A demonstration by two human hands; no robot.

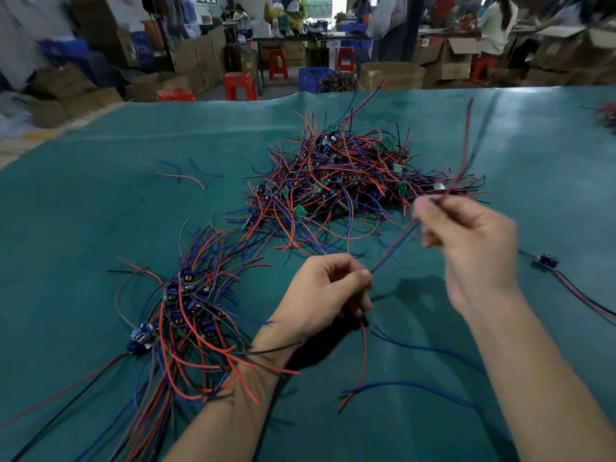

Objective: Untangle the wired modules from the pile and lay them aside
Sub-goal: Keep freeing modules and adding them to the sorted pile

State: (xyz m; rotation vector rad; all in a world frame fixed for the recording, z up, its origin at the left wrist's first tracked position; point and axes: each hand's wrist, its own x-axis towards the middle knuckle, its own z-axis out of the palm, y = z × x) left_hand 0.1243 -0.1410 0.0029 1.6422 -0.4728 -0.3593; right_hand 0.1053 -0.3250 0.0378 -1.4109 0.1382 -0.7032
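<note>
A tangled pile of wired modules (336,181), red, blue and black wires with small green boards, lies mid-table. A sorted bunch of modules (186,311) lies at the lower left, wires fanned toward me. My left hand (320,291) is curled round wires of a module, its red and blue wires (363,358) trailing below the hand. A blue and red wire pair (393,248) stretches from its fingertips up to my right hand (466,241), which pinches wires; another red wire (465,151) rises blurred above it. The held module's body is hidden.
A green mat (100,211) covers the table. A single module (546,260) with red and black wires lies at the right edge. Loose wire scraps (186,173) lie left of the pile. Beyond the far edge stand red stools (240,85), cardboard boxes and seated people.
</note>
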